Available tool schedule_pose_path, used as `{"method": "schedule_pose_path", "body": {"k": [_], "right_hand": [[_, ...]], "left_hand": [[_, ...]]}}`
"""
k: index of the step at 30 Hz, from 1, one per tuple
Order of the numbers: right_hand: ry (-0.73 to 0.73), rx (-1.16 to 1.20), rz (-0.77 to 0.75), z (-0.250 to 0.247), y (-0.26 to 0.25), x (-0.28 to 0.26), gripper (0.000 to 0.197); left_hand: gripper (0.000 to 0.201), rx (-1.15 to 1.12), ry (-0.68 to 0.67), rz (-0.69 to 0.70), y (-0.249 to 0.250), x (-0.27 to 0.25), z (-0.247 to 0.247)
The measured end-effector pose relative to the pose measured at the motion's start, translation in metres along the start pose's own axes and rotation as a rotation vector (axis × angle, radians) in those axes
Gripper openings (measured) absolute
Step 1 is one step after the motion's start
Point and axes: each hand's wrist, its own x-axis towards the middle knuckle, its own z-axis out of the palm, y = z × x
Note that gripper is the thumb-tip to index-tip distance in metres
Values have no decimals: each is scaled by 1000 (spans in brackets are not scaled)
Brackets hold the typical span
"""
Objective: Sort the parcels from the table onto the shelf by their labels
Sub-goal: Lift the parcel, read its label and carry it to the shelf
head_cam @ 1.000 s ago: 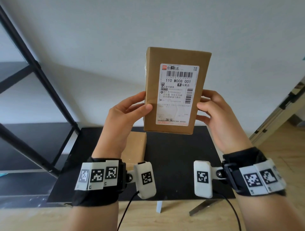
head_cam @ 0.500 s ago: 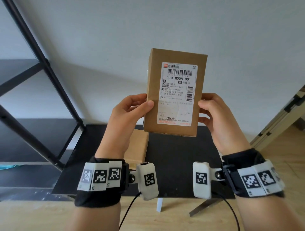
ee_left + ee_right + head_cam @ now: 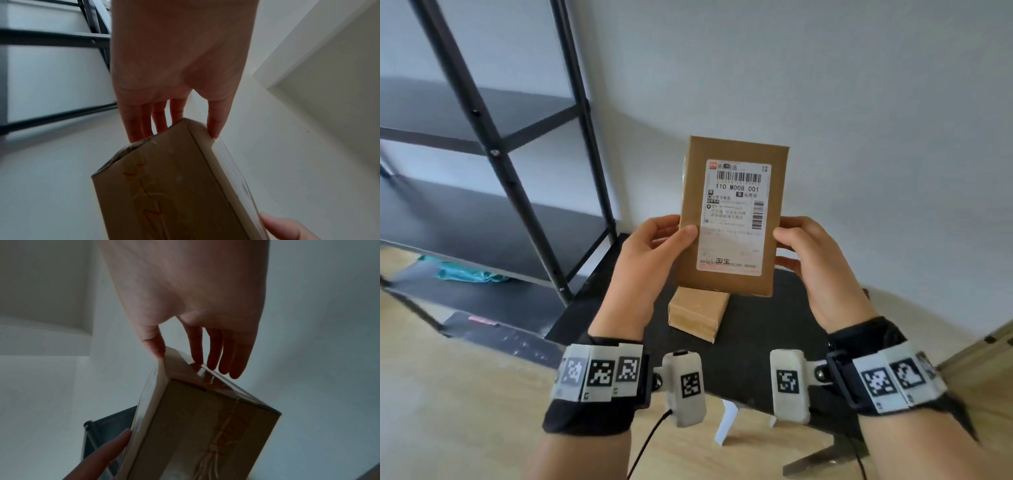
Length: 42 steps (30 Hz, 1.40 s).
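Note:
A brown cardboard parcel (image 3: 693, 260) stands upright in the air above the black table (image 3: 763, 329), its white shipping label (image 3: 736, 216) facing me. My left hand (image 3: 654, 250) pinches its left edge, thumb on the front and fingers behind. My right hand (image 3: 811, 260) grips the right edge the same way. The left wrist view shows the parcel (image 3: 164, 186) with fingers (image 3: 144, 123) behind it; the right wrist view shows the parcel (image 3: 195, 426) likewise. A second brown parcel (image 3: 697, 313) lies flat on the table below. The black metal shelf (image 3: 493, 150) stands to the left.
A teal bag (image 3: 469, 274) lies on the shelf's lowest board. A white wall is close behind the table. Wooden floor lies to the left and right of the table, and a pale door frame (image 3: 983, 339) shows at the far right.
The view has swung left, bringing much more of the shelf into sight. The parcel stays upright between both hands and now sits lower and right of centre.

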Motion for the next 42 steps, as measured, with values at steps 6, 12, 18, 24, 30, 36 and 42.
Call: {"method": "schedule_pose_path", "body": {"k": [6,12,18,24,30,36,42], "right_hand": [[-172,-16,-13,91,-18,-14,22],[-305,25,41,223,-32,-52,20],[-429,92,101,360,-45,-97,25],[-514,63,107,472,-57,-128,24],[-620,25,82,564,-66,-124,30],[-693,10,12,654,-76,-86,26],[-732,-51,-61,751,-99,-18,37]], "left_hand": [[42,-15,155,-34,1,-26,-94],[43,26,306,-81,3,-57,-223],[43,105,423,-105,1,-93,-358],[37,105,493,-124,-1,-121,-459],[27,82,594,-106,-9,-118,-536],[22,74,643,-95,-7,-69,-605],[28,79,683,-77,11,7,-677]]}}
